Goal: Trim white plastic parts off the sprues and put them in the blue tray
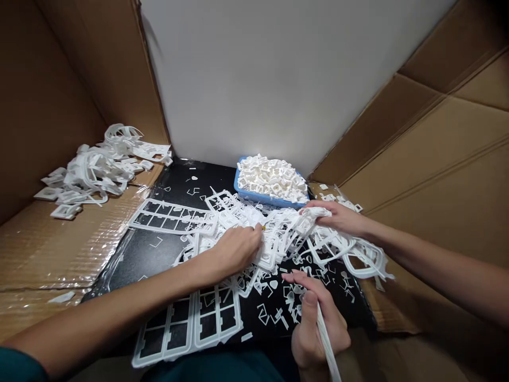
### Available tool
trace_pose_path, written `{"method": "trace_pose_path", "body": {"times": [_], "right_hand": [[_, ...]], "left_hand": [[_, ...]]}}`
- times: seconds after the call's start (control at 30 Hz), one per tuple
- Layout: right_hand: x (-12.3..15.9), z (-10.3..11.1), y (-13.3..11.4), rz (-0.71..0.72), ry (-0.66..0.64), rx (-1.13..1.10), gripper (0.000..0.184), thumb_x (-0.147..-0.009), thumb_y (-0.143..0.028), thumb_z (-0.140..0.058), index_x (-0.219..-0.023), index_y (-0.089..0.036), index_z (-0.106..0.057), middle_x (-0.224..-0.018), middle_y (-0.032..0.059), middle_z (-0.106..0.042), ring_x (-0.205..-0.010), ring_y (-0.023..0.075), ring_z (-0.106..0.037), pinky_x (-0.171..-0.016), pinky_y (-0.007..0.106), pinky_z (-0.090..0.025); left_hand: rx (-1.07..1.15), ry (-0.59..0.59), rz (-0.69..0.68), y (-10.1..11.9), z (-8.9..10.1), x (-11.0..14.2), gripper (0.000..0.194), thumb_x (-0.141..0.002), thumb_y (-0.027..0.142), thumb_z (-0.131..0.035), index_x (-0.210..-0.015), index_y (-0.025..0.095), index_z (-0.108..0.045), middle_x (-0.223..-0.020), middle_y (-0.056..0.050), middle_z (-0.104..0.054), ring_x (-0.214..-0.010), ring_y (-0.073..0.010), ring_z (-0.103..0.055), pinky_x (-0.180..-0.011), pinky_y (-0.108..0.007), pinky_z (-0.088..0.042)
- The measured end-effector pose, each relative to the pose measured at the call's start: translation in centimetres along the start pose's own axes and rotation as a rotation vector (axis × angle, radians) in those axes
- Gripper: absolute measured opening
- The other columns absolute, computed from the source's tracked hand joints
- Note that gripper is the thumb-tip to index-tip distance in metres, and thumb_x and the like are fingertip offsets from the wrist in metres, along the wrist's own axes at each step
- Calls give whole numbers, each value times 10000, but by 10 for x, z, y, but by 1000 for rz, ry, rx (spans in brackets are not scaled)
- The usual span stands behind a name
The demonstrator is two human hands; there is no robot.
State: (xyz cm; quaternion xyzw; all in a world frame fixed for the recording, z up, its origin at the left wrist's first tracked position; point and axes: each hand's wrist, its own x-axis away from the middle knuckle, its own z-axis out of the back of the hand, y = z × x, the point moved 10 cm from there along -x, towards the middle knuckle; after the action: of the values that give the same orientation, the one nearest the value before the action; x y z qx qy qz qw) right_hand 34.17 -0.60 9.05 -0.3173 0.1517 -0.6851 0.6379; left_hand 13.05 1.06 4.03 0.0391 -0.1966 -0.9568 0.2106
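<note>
My left hand is closed at the heap of white cut-out frames; a tiny yellow bit shows at its fingertips, and what they grip is hidden. Low in the view, my right hand pinches a narrow white strip under its thumb, its fingers pointing up and left. Loose white scraps lie just beyond it. Ladder-like white grids rest below my left forearm, with another grid farther left. A hand reaching in from the right, seemingly another person's, grasps tangled white offcuts.
A blue basket heaped with small white square pieces stands behind the pile. More white offcuts are piled on the cardboard at left. Cardboard sides and a pale wall enclose the black work surface.
</note>
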Motion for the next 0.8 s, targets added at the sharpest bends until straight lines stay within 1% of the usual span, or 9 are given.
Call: {"method": "trace_pose_path", "body": {"times": [0.17,0.23,0.33,0.37,0.47,0.53,0.67,0.73,0.8], "right_hand": [[1,-1,-2,13,-15,-13,312,-766,-356,-651,-1034,-222,-740,-1090,69,-776,-1056,302,-701,-955,417,-511],[2,-4,-5,16,-13,-11,321,-765,-377,-644,-1024,-210,-732,-1054,65,-769,-1022,291,-702,-932,402,-513],[7,-5,-10,11,-6,0,324,-767,-364,-638,-1032,-204,-732,-1018,59,-762,-969,278,-696,-871,381,-510],[9,-5,-13,8,-9,7,316,-767,-344,-638,-1035,-207,-736,-1021,58,-766,-961,277,-695,-852,375,-508],[15,-6,-29,2,-18,65,319,-758,-278,-630,-1048,-234,-755,-1055,55,-791,-978,285,-706,-826,370,-510],[14,-5,-49,37,0,134,342,-745,-245,-636,-1061,-256,-765,-1066,50,-804,-977,292,-716,-829,377,-519],[5,-15,-84,163,-13,280,308,-738,-190,-650,-1006,-281,-772,-1055,40,-810,-941,294,-724,-817,385,-531],[0,-26,-79,172,-92,345,274,-742,-184,-668,-977,-285,-767,-1013,41,-805,-920,294,-724,-791,376,-529],[1,-33,-61,170,-161,356,231,-734,-202,-703,-945,-274,-764,-984,45,-797,-914,294,-722,-791,368,-528]], "left_hand": [[33,-24,65,-3,6,-12,168,-960,166,-563,-914,91,-706,-856,-170,-751,-699,-230,-641,-593,-342,-377],[87,-18,85,-10,14,-13,208,-999,218,-542,-905,118,-698,-858,-136,-756,-682,-198,-641,-582,-315,-406],[267,4,144,-36,42,2,287,-1048,351,-531,-964,136,-702,-952,-120,-767,-760,-195,-674,-633,-301,-473],[332,1,152,-45,53,11,294,-1038,385,-551,-970,143,-704,-979,-114,-763,-795,-202,-676,-664,-308,-483],[392,-136,125,-66,73,50,380,-1026,512,-573,-905,173,-694,-873,-63,-717,-757,-196,-620,-664,-299,-451],[400,-139,168,-87,85,81,408,-1020,567,-584,-906,195,-706,-883,-41,-701,-797,-193,-604,-686,-282,-444],[409,79,296,-136,103,140,412,-1022,564,-589,-888,195,-713,-800,-3,-635,-713,-152,-522,-620,-249,-405],[431,203,316,-156,107,165,394,-1003,532,-611,-817,198,-708,-717,17,-601,-638,-128,-495,-553,-227,-369],[446,290,343,-176,106,188,387,-988,527,-638,-772,213,-704,-665,33,-589,-570,-114,-479,-495,-222,-330]]}}
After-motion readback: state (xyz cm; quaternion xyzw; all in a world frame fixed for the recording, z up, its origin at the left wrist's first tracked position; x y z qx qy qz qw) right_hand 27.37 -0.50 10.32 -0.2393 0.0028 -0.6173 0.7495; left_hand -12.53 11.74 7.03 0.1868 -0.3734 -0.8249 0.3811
